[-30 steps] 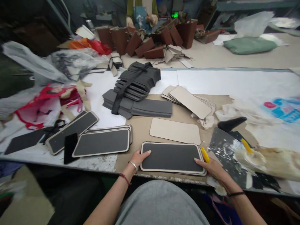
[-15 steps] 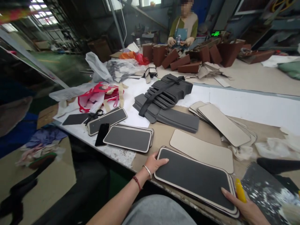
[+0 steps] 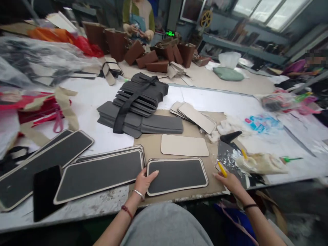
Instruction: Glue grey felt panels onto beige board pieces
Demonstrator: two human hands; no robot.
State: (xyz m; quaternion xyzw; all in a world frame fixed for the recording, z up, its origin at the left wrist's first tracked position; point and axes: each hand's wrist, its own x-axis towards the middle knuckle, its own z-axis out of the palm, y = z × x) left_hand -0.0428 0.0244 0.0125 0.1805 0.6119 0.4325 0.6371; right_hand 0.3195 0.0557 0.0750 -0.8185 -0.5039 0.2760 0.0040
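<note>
My left hand [image 3: 144,181] grips the left end of a stack of dark panels with beige borders [image 3: 178,176], its thumb on top. To the right of that stack, my right hand [image 3: 229,179] holds a yellow-handled tool [image 3: 222,169]; the tool's far end is hard to make out. A plain beige panel [image 3: 184,146] lies just behind the stack. Left of my left hand sits another stack of bordered dark panels [image 3: 102,174], beside a black phone-like slab [image 3: 46,191].
Strapped dark grey pieces [image 3: 138,102] and fanned beige panels [image 3: 197,118] lie farther back. At right are a glue-spotted dark sheet [image 3: 228,157] and a smeared container [image 3: 266,163]. Brown boxes [image 3: 157,66] stand before a person [image 3: 139,20]; another person is at far right.
The view has swung to the right. My right hand has moved off the right end of the stack, with the yellow-handled tool in it. My left hand remains at the stack's left end.
</note>
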